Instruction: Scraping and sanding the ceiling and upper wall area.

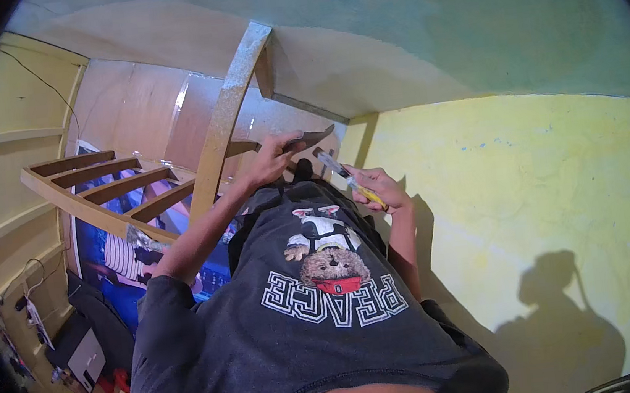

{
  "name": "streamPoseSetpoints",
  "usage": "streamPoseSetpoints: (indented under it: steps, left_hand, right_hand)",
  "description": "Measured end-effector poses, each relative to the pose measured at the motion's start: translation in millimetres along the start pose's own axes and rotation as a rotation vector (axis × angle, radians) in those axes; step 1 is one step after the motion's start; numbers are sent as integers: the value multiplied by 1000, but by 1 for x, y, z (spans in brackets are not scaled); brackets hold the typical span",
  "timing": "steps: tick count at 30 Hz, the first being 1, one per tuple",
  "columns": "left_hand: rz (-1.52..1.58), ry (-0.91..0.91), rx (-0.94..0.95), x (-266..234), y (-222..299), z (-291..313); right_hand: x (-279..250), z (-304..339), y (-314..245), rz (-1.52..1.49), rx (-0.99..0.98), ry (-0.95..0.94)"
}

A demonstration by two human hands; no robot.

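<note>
My left hand (pixel 280 156) is closed with its fingers curled at the near end of a thin dark strip (pixel 316 136) that tapers to a point. It is beside an upright wooden beam (pixel 224 118); whether the strip belongs to the wooden frame, I cannot tell. My right hand (pixel 382 187) grips a hand tool with a yellow handle (pixel 370 197). The tool's narrow grey-white front part (pixel 333 164) points up toward the strip, ending in a darker tip. Its exact kind is unclear. Tool and strip look close together, but I cannot tell if they touch.
A ladder-like wooden frame (pixel 92 197) with several rungs stands left of my left arm. Behind it hangs a colourful printed sheet (pixel 110 252). A yellow wall (pixel 530 197) rises at the right, bearing my shadow. Dark and white objects (pixel 86 358) lie at the lower left.
</note>
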State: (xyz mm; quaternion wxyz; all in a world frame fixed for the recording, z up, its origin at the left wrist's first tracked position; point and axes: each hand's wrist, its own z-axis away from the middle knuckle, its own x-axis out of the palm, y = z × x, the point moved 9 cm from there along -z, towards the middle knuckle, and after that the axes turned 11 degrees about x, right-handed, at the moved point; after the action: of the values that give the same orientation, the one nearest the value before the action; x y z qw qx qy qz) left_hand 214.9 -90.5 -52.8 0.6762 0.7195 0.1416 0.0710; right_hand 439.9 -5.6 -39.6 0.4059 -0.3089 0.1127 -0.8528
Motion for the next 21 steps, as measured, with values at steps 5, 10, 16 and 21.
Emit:
streamPoseSetpoints:
  steps: [5, 10, 16, 21]
  left_hand:
    - [26, -53, -42, 2, 3, 2]
    - [89, -95, -209, 7, -2, 11]
    - [344, 15, -275, -3, -35, 20]
    - [937, -55, -413, 26, -47, 28]
  right_hand:
    - [-3, 3, -7, 62, -16, 8]
    - [-5, 0, -11, 112, -19, 71]
    - [-24, 14, -9, 72, -34, 158]
    - [-3, 9, -24, 102, -65, 114]
